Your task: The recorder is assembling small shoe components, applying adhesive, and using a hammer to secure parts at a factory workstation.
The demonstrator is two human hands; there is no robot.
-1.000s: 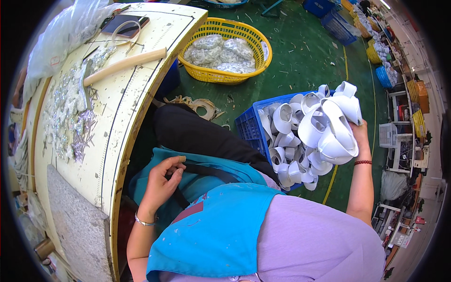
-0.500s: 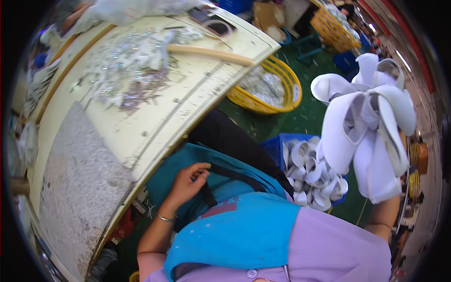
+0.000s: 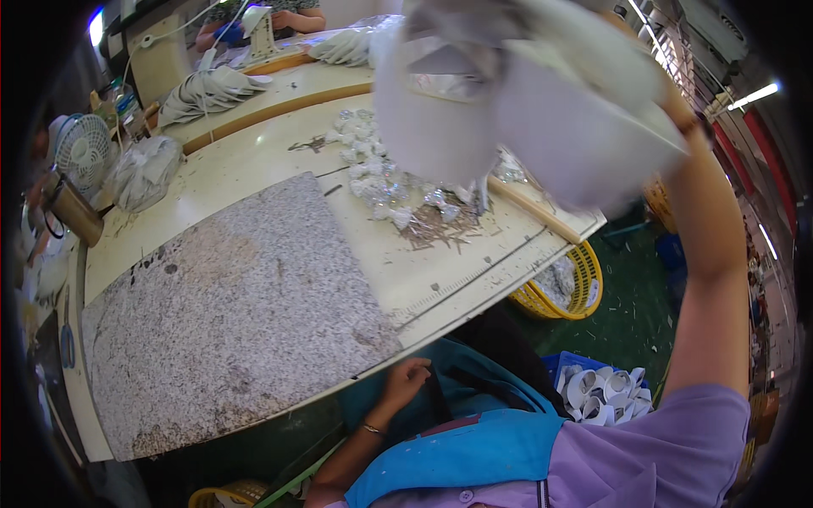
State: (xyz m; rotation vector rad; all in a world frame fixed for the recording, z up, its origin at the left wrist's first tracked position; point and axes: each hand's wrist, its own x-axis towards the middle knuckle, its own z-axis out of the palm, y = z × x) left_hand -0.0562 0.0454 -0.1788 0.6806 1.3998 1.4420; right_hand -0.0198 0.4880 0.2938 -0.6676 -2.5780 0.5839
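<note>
White looped strips (image 3: pixel 525 93), blurred, upper right of frame, gripped overhead by right hand, itself hidden; left hand (image 3: pixel 405 378) loosely curled on lap, lower centre. Could spill onto counter (image 3: pixel 279 178) if grip slackens.

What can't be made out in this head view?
- Right hand: hidden behind the blurred white bundle it lifts; grip unclear.
- White bundle: motion blur, separate pieces untellable.
- Left hand: fingers curl into the lap, anything held unseen.
- Yellow basket: partly hidden by the table edge.
</note>
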